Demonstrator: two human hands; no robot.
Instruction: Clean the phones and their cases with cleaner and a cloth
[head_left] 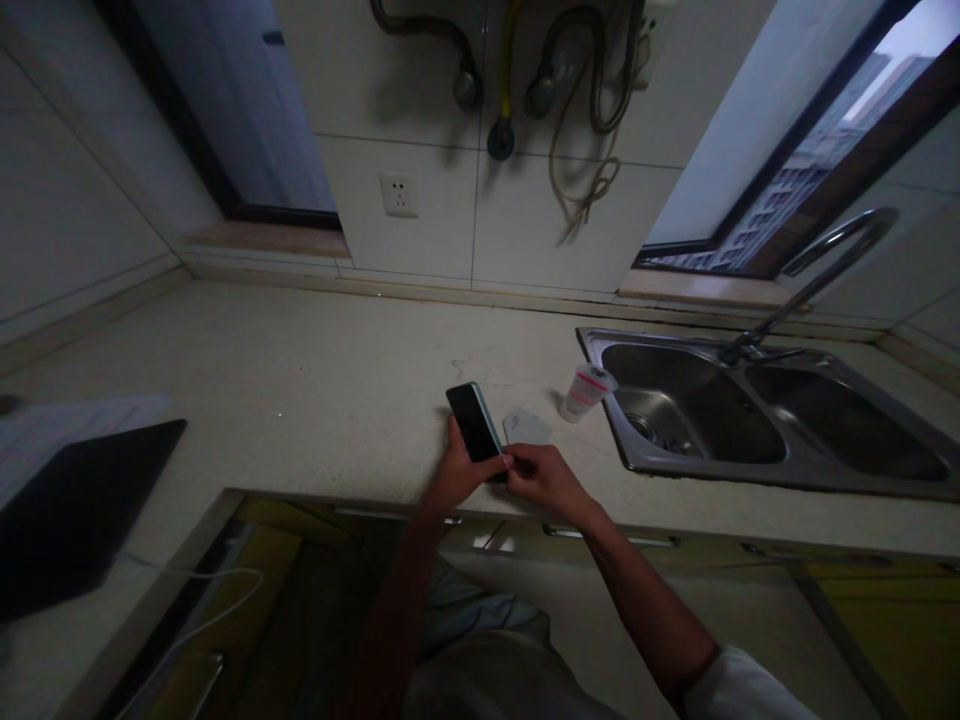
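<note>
A dark-screened smartphone with a pale edge is tilted above the front of the counter. My left hand is wrapped round its lower left side, the thumb lying across the lower part of the screen. At the phone's lower right corner, my right hand is closed in a pinch; whatever its fingertips hold is too small to make out. Just behind that hand lies a flat whitish piece with faint marks. A clear plastic cup with red print stands to its right, near the sink.
On the right is a steel double sink with a curved tap. A black flat panel and papers lie at the left, with a white cable hanging nearby. Hoses and a socket are on the wall.
</note>
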